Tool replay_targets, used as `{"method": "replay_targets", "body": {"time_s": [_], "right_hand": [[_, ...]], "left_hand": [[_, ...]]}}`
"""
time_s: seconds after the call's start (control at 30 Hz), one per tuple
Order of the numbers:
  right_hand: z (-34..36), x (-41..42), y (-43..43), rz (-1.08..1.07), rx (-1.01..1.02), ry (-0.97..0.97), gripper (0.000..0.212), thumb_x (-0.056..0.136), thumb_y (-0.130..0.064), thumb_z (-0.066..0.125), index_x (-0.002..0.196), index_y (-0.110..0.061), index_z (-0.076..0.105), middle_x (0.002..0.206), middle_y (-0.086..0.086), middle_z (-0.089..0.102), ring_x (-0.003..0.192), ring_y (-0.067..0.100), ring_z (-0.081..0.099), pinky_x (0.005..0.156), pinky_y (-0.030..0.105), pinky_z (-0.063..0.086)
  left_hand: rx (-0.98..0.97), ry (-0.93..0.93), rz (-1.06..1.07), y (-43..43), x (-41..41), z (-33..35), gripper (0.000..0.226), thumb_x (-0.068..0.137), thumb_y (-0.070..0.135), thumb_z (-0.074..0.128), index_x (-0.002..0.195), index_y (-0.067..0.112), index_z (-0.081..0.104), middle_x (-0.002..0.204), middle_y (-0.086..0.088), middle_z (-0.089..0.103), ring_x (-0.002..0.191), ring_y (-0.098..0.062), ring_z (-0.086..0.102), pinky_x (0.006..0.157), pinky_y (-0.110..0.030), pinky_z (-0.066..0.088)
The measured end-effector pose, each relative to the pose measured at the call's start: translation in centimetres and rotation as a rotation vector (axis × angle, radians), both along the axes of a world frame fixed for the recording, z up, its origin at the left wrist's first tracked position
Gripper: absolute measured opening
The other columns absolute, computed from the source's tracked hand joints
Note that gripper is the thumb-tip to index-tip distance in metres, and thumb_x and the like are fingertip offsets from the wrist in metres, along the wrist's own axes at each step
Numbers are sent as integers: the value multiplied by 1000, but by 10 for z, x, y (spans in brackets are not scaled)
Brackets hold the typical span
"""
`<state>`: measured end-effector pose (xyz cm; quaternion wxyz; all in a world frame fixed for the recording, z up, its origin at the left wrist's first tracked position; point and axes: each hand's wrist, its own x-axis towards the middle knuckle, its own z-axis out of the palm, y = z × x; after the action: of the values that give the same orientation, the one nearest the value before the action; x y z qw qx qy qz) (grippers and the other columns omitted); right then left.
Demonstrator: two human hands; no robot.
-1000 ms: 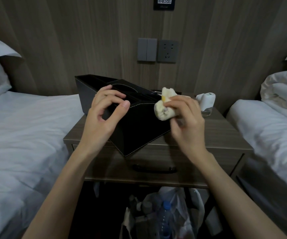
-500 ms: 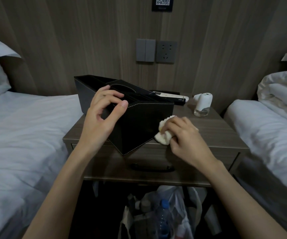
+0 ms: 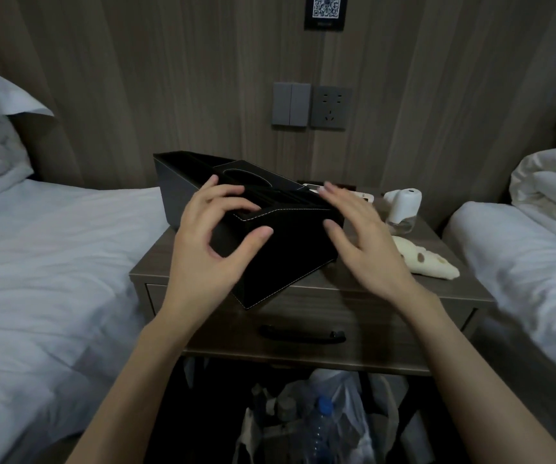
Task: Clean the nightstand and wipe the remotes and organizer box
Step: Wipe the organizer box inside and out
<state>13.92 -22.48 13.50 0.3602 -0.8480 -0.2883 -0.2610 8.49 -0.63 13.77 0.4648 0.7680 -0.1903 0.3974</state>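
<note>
A black organizer box (image 3: pixel 290 249) with white stitching stands askew on the wooden nightstand (image 3: pixel 346 286), one corner over the front edge. My left hand (image 3: pixel 209 242) grips its near left corner, fingers on the top rim and thumb on the front face. My right hand (image 3: pixel 360 239) is spread at the box's right end, fingers straight and blurred, thumb against the front face. The cream cloth (image 3: pixel 427 262) lies loose on the nightstand to the right. A white remote (image 3: pixel 360 195) lies behind the box, mostly hidden by my right hand.
A small white device (image 3: pixel 403 207) stands at the nightstand's back right. White beds flank the nightstand on both sides. A drawer handle (image 3: pixel 303 334) sits below the top. Plastic bags with a bottle (image 3: pixel 320 426) stand underneath. Switches and a socket (image 3: pixel 330 107) are on the wall.
My right hand has let go of the cloth, which now lies on the nightstand, and has moved up to the box's right end. My left hand keeps its grip.
</note>
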Motion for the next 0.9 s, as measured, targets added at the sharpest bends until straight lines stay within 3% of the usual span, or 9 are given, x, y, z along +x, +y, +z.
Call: {"method": "replay_targets", "body": {"time_s": [0.07,0.13,0.27,0.37,0.47,0.57,0.67,0.77,0.9], "right_hand": [[2,5,5,11,52,54,31,97,-21,57,127,-21,59,127,-13,57,120,2,50,100,20,40],[5,7,7,30,104,67,24,94,-20,62,117,-18,64,113,-12,60,103,6,57,84,24,44],[3,4,17,26,123,65,23,90,-27,66,113,-21,67,106,-12,64,102,13,58,89,29,47],[-3,-3,36,-66,91,8,26,88,-35,67,114,-30,68,96,-23,59,97,16,51,85,17,36],[-5,-15,49,-65,-41,-77,38,89,-32,66,127,-31,61,107,-23,61,94,17,41,80,18,33],[-1,-29,60,13,-138,-51,52,91,-24,63,140,-35,48,122,-22,59,95,11,34,78,21,41],[3,-44,76,121,-168,-1,59,93,-17,58,145,-38,39,130,-29,49,100,6,32,77,19,43],[9,-52,81,254,-139,115,63,90,-6,53,142,-40,42,118,-40,47,106,1,36,84,15,39],[22,-24,72,192,-128,20,69,75,5,51,137,-26,49,131,-11,53,124,12,41,103,7,23]], "left_hand": [[2,-24,-4,1,0,-1,21,83,37,67,101,40,57,126,14,55,140,-9,34,116,-29,28],[-9,-28,-2,3,-1,-2,19,84,33,67,101,35,58,129,9,55,141,-12,33,116,-31,28],[-62,-15,28,17,-2,-7,15,87,28,65,100,30,60,135,1,52,139,-16,36,113,-45,33],[-141,-15,50,37,-1,-10,16,88,27,65,102,35,61,132,3,53,133,-19,44,105,-52,42],[-242,-2,119,52,-3,-10,21,89,19,68,105,33,63,130,2,55,129,-18,49,99,-34,51],[-433,27,173,67,-4,-9,28,87,15,70,111,30,65,130,-2,59,124,-15,55,95,-19,49],[-574,43,323,73,-1,-11,31,90,19,67,118,32,62,127,12,58,121,-10,54,100,-34,50],[-522,-43,535,60,-2,-15,41,91,26,58,131,32,52,124,32,44,125,-14,46,106,-45,41],[-497,-12,481,20,-7,-19,67,87,38,58,147,18,34,146,-9,33,137,-21,28,117,-39,23]]}}
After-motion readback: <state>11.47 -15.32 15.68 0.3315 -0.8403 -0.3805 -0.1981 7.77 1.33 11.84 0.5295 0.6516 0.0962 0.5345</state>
